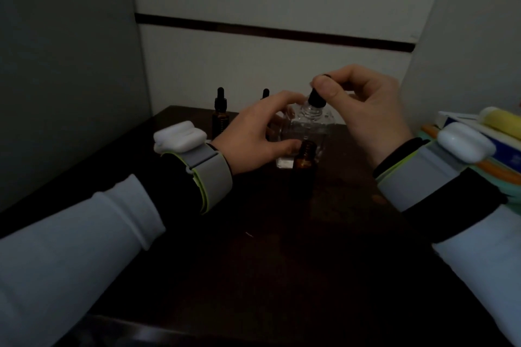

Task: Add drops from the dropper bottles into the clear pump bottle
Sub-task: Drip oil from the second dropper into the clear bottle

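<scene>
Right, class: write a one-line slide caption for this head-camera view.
Right hand pinches a black rubber dropper over the square clear glass bottle, steadied by the left hand.

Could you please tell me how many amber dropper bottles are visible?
3: one open, front; one capped, back left; one behind the left hand, only its cap showing. More may be hidden.

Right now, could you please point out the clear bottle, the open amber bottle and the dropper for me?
Clear bottle [306, 124]: head view, on its glass shoulder below the neck.
Open amber bottle [304, 162]: head view, on its brown body.
Dropper [316, 100]: head view, on its black cap, pinched by the right hand.
</scene>
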### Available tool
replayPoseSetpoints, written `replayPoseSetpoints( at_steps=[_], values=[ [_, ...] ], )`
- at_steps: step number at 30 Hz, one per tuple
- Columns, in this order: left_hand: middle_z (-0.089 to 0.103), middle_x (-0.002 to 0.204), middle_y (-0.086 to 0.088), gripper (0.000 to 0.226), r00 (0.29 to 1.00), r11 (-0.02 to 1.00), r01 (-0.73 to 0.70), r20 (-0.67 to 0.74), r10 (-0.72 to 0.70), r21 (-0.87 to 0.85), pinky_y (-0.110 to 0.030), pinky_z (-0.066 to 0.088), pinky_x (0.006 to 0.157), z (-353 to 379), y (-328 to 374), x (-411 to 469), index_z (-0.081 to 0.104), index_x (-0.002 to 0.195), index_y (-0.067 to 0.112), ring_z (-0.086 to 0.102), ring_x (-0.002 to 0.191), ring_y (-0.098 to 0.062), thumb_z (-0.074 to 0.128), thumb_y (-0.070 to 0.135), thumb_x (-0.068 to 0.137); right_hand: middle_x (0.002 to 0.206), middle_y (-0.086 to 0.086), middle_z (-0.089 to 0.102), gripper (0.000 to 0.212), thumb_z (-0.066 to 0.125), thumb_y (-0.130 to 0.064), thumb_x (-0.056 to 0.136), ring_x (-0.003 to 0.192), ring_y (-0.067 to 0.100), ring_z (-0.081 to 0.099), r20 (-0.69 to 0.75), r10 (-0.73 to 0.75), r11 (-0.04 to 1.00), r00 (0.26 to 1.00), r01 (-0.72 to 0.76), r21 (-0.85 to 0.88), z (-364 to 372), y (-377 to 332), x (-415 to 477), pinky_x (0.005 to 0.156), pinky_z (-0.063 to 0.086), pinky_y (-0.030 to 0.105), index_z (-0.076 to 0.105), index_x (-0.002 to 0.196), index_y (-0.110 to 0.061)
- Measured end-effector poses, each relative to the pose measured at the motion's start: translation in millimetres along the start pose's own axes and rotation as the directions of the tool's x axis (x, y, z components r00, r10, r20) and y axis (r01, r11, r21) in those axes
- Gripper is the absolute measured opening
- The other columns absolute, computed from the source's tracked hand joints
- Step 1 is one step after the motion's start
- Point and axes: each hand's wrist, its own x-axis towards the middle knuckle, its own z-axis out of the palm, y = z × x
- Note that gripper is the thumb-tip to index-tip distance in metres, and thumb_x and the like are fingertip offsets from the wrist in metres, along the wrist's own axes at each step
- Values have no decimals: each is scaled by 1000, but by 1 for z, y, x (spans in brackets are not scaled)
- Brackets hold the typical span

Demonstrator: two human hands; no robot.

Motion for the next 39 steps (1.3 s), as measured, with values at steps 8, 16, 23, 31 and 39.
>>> replayPoseSetpoints(
  at_steps=[8,16,23,31,39],
  values=[
    [52,122,5,59,1000,1000,-5,-7,5,-4,-10,43,82,1,-3,0,42,134,27,53,101,-6,70,22,82,75,-11,68,7,67,-19,86,75,-2,64,24,2,1000,1000,-3,13,0,0,1,72,48,13,66,80,-22],
    [54,122,1,60,1000,999,-26,-4,26,-20,-22,50,84,0,0,0,42,134,26,56,100,-9,70,21,82,85,-7,69,1,69,-23,84,84,2,64,56,39,998,998,-42,53,3,1,-3,80,50,19,68,84,-23],
    [60,116,4,58,991,992,-119,-63,118,-27,-22,49,88,8,-9,7,46,129,25,59,99,-4,68,32,75,68,-16,66,12,67,-20,85,74,-3,60,50,28,999,998,-29,19,2,7,0,74,46,15,66,76,-27],
    [47,111,29,58,998,998,-57,-32,55,-41,-6,40,86,3,-7,1,39,124,41,46,100,21,71,18,81,85,-10,71,8,65,-23,85,84,3,66,68,-23,995,997,16,97,6,8,-2,77,50,20,68,88,-30],
    [49,118,16,58,999,999,-37,-13,37,-33,-15,44,88,1,-1,-1,43,133,27,48,103,3,70,19,82,80,-11,71,11,67,-20,85,80,4,66,59,-19,992,998,11,124,5,5,-3,74,51,22,69,85,-31]
  ],
)
